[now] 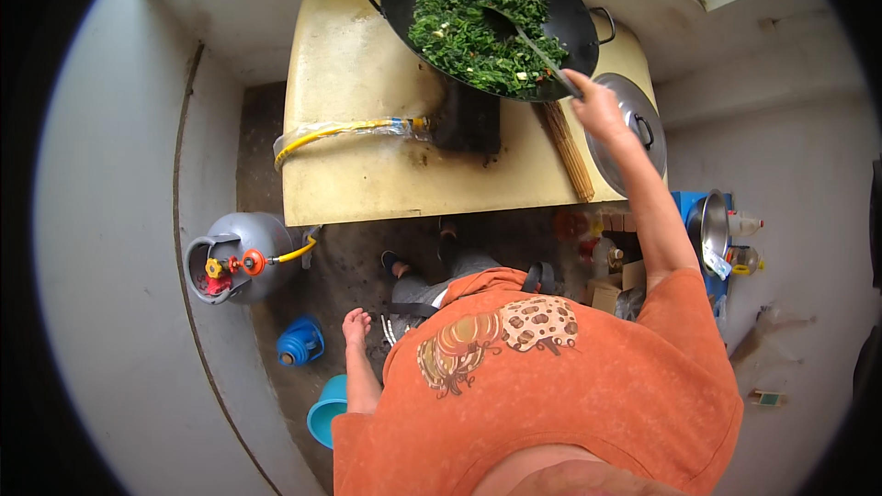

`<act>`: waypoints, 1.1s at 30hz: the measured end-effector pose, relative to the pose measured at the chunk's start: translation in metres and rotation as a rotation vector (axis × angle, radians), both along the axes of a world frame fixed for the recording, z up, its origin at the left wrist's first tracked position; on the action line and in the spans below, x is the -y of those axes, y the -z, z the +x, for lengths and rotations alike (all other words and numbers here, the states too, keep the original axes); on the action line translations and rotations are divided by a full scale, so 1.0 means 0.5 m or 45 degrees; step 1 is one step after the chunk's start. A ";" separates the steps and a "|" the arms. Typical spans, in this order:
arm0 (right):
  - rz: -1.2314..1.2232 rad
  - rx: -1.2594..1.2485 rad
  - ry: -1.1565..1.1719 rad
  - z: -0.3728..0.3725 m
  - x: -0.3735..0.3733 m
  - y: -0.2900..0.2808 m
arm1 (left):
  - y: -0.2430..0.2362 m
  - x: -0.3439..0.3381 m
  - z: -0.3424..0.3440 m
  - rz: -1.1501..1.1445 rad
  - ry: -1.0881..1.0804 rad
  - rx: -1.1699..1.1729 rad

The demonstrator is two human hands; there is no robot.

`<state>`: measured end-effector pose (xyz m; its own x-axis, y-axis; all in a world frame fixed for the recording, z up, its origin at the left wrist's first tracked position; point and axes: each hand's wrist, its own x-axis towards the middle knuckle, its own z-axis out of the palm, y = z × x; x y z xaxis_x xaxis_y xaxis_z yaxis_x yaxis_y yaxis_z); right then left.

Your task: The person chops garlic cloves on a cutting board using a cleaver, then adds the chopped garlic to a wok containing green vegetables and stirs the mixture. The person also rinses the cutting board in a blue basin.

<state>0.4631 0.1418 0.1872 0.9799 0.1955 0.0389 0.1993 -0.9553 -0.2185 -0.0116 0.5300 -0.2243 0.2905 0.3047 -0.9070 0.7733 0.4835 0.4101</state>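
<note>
My right hand (595, 108) is closed round the handle of a wok spatula (542, 53). The spatula's dark head lies among chopped leafy greens (473, 23), which have small pale pieces mixed in. They fill the middle of a large black wok (574, 23) with two loop handles, set on the far part of a yellowish counter (358, 179). Beside my right forearm, a round grey lid (616, 92) with a black handle lies on the counter. My left hand (356, 324) hangs low by my side, fingers loosely bent and apart, holding nothing.
A yellow gas hose (335, 133) runs from the dark burner (467, 119) over the counter edge to a grey gas cylinder (262, 243). A bundle of sticks (568, 152) lies near the lid. Blue container (300, 342), turquoise bucket (328, 411) and metal basin (712, 225) stand lower.
</note>
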 end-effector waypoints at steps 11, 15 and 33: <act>-0.917 0.026 -0.154 -0.031 0.005 -0.026 | 0.045 0.021 -0.041 -0.064 0.148 -0.117; -0.868 0.007 -0.001 0.059 -0.022 -0.029 | -0.001 -0.017 -0.001 0.026 0.061 -0.040; -0.597 0.110 -0.167 -0.157 0.031 -0.220 | 0.059 0.015 -0.196 -0.070 -0.082 -0.180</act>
